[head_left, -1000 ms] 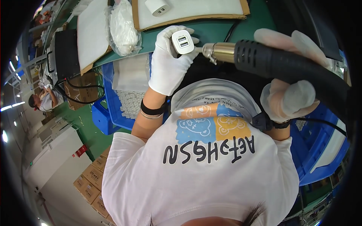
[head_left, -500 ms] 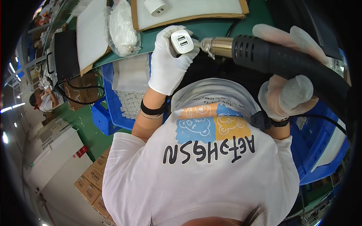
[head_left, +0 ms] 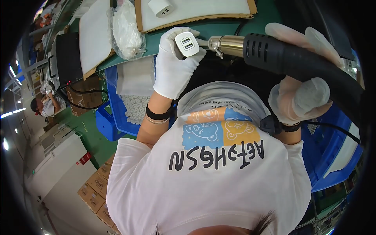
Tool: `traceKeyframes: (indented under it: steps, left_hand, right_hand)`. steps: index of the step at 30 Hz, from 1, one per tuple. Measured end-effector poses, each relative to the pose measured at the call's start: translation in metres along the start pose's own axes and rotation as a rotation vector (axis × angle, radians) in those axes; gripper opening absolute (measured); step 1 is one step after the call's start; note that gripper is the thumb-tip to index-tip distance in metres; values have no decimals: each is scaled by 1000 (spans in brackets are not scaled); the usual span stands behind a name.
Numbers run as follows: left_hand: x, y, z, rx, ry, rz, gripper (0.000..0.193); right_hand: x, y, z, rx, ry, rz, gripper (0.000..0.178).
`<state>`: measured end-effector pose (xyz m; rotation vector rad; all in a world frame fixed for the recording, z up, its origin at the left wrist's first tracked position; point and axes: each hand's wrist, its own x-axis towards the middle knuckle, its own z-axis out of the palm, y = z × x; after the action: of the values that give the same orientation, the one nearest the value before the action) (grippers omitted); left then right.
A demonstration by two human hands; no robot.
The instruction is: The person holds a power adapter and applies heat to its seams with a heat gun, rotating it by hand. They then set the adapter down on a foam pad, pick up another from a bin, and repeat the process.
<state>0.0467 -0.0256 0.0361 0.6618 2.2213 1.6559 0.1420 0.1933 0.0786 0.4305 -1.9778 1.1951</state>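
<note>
My left hand (head_left: 172,74), in a white glove, grips a white charger (head_left: 187,44) with two USB ports facing up. Its fingers wrap the charger's sides. My right hand (head_left: 291,102), with pale coverings on the fingers, is closed around a black hot air gun (head_left: 274,55). The metal nozzle (head_left: 229,45) points left at the charger, a small gap apart from its body. Beyond my left hand, a second white charger (head_left: 159,8) lies on a white board with cardboard edges (head_left: 203,9).
A clear plastic bag (head_left: 127,35) and another white board (head_left: 94,39) lie at the left on the green table. Below the edge, a blue bin (head_left: 121,121) holds many small white pieces. A second blue bin (head_left: 333,156) is at the right, crossed by a black cable (head_left: 333,123).
My left hand and the charger have shifted slightly left. The hot air gun has moved a little to the right, widening the space between them. Both grips are unchanged.
</note>
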Motion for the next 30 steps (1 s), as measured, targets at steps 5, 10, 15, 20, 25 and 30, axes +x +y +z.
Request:
traceKeyframes:
  steps: [5, 10, 15, 20, 25, 30]
  left_hand:
    - [-1, -6, 0, -128, 5, 3, 56]
    - [3, -4, 2, -118, -21, -9, 56]
    - [-2, 0, 1, -123, 9, -60, 57]
    - [-1, -3, 3, -187, 11, -38, 58]
    - [1, -1, 3, -135, 20, -59, 58]
    - [-1, -7, 2, -123, 63, -35, 58]
  right_hand:
    - [-15, 4, 14, 40, 215, 8, 59]
    - [-1, -23, 16, -78, 231, 189, 59]
    - [-9, 8, 18, -18, 347, 50, 60]
    - [4, -25, 16, -78, 169, 208, 60]
    - [2, -20, 15, -52, 145, 116, 60]
    - [-5, -18, 22, -64, 187, 127, 59]
